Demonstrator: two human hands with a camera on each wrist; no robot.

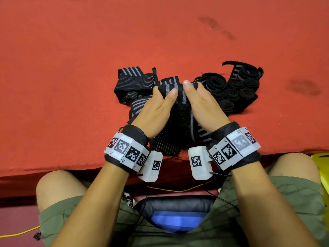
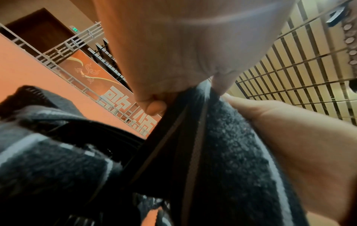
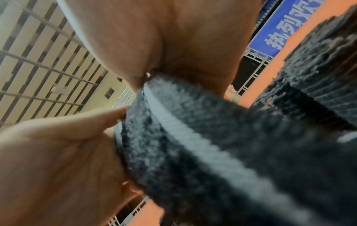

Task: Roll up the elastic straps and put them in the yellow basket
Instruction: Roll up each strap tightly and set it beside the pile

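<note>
A: Left to right: your left hand (image 1: 156, 111) and right hand (image 1: 203, 106) both pinch the strap (image 1: 181, 111), held above the red table (image 1: 71, 68).

B: It looks soft, light and springy; grip its edges firmly near the roll

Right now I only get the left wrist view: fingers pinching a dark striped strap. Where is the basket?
Observer: The basket is low by the person's right knee; only its yellow edge shows.
Operator: Any straps rolled already?
Observer: Yes, a cluster of rolls lies on the red table, right of the hands.
Operator: How is the strap held?
Observer: From above, the left hand and right hand grip the strap side by side, thumbs on top.
</note>
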